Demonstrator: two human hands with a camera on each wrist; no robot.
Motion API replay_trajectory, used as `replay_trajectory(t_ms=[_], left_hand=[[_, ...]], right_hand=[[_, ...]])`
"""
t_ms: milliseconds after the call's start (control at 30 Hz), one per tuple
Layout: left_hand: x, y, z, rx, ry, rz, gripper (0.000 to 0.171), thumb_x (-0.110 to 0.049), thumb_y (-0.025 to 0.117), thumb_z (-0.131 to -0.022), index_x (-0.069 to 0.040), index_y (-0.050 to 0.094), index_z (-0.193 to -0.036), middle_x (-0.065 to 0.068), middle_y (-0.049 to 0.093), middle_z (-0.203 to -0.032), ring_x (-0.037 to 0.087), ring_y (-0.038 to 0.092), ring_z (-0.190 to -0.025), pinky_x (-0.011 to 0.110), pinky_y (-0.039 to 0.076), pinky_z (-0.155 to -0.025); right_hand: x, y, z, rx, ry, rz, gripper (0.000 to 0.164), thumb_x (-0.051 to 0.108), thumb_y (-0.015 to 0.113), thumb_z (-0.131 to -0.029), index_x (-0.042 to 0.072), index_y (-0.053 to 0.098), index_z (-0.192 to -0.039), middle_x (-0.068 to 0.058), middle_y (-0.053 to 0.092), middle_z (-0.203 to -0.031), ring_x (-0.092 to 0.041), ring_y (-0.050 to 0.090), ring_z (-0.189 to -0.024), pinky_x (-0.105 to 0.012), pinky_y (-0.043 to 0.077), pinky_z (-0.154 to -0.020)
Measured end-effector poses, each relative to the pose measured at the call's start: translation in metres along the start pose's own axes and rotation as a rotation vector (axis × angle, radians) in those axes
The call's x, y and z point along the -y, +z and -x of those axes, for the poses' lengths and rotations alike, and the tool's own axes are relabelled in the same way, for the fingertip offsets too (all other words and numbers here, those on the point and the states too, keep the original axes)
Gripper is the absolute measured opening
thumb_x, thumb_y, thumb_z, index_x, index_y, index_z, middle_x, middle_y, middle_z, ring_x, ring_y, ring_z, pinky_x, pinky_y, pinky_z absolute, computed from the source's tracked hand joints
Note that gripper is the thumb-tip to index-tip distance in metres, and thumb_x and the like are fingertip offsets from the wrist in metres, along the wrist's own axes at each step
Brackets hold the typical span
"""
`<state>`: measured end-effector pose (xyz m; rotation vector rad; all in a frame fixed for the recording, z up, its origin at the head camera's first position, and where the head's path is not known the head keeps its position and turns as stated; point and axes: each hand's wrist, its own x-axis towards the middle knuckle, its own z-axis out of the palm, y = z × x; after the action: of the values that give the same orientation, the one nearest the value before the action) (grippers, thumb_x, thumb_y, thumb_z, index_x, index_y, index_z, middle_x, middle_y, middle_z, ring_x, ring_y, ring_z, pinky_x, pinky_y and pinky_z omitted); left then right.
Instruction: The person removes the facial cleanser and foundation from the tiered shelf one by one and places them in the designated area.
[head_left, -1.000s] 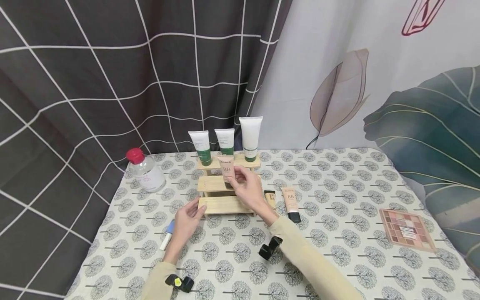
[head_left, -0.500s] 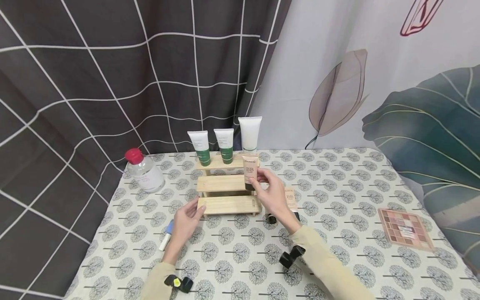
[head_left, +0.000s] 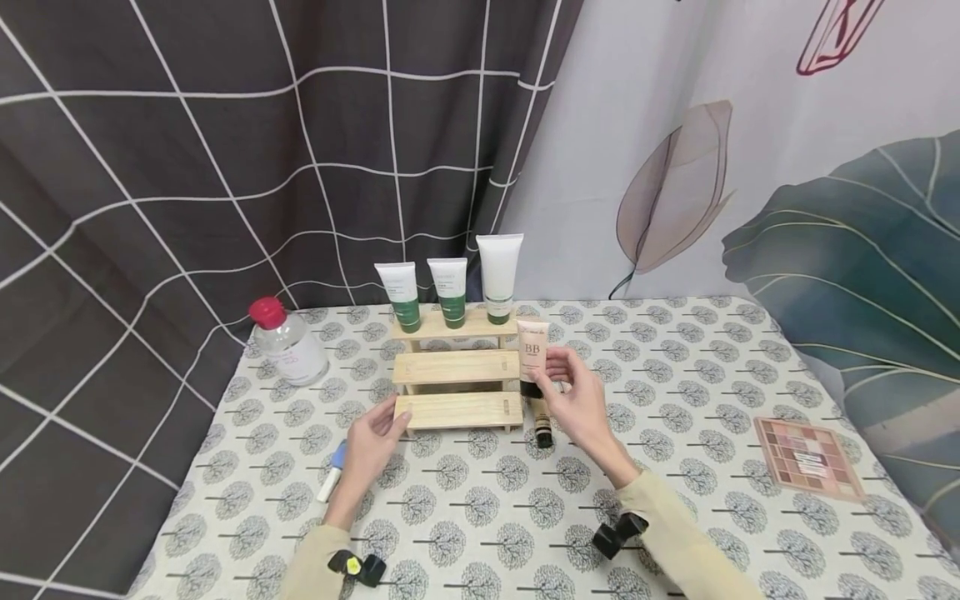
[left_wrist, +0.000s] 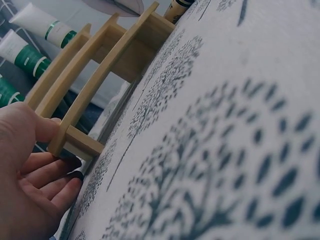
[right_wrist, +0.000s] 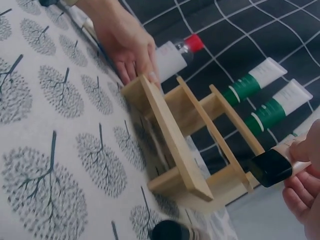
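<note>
A three-step wooden display stand stands on the cloth. My left hand grips the left end of its lowest step; in the left wrist view the thumb lies at the step's end with the fingers under it. Upright in my right hand, pinched between thumb and fingers, is a beige BB cream tube with its black cap down, just off the stand's right end. On the top step stand two small white-and-green tubes and a larger white tube.
A small tube with a black cap lies right of the stand, below the held tube. A clear bottle with a red cap stands at left. An eyeshadow palette lies at right. A blue-and-white item lies beside my left wrist.
My right hand has carried the BB cream tube rightward, from before the middle step to beyond the stand's right end. It now hides the other BB tube on the table. My left hand stays put.
</note>
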<state>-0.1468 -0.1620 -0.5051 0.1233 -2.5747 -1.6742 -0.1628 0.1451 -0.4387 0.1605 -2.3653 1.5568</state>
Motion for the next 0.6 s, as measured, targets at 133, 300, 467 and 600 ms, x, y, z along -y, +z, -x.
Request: replay_trajectory(t_ms=[133, 300, 467, 600], left_hand=[[0.0, 0.0, 0.0, -0.002, -0.005, 0.0, 0.054, -0.019, 0.07, -0.097, 0.005, 0.052, -0.142, 0.029, 0.054, -0.143, 0.043, 0.056, -0.132, 0.038, 0.05, -0.11], [-0.001, 0.0, 0.0, -0.006, -0.01, 0.0, 0.054, -0.019, 0.07, -0.097, 0.005, 0.052, -0.142, 0.029, 0.055, -0.142, 0.043, 0.057, -0.131, 0.039, 0.05, -0.11], [-0.001, 0.0, 0.0, -0.004, -0.013, 0.0, 0.055, -0.02, 0.07, -0.097, 0.004, 0.052, -0.142, 0.029, 0.055, -0.144, 0.042, 0.056, -0.132, 0.039, 0.05, -0.111], [-0.001, 0.0, 0.0, -0.005, -0.02, 0.004, 0.055, -0.02, 0.07, -0.097, 0.004, 0.052, -0.142, 0.028, 0.054, -0.145, 0.042, 0.056, -0.133, 0.039, 0.05, -0.112]], right_hand=[[-0.007, -0.009, 0.004, -0.01, 0.012, -0.002, 0.036, 0.003, 0.074, -0.09, -0.003, 0.06, -0.122, -0.02, 0.072, -0.108, -0.027, 0.069, -0.092, -0.021, 0.06, -0.086], [-0.016, -0.022, 0.008, -0.004, 0.05, -0.003, 0.037, 0.002, 0.071, -0.092, -0.007, 0.058, -0.125, -0.023, 0.07, -0.11, -0.028, 0.068, -0.095, -0.01, 0.056, -0.085], [-0.023, -0.034, 0.013, -0.01, 0.097, 0.013, 0.035, 0.004, 0.069, -0.095, -0.007, 0.057, -0.126, -0.023, 0.069, -0.11, -0.024, 0.067, -0.095, -0.007, 0.055, -0.086], [-0.031, -0.043, 0.016, -0.024, 0.129, 0.029, 0.034, 0.005, 0.067, -0.096, -0.006, 0.057, -0.126, -0.023, 0.069, -0.111, -0.018, 0.066, -0.094, -0.005, 0.054, -0.085]])
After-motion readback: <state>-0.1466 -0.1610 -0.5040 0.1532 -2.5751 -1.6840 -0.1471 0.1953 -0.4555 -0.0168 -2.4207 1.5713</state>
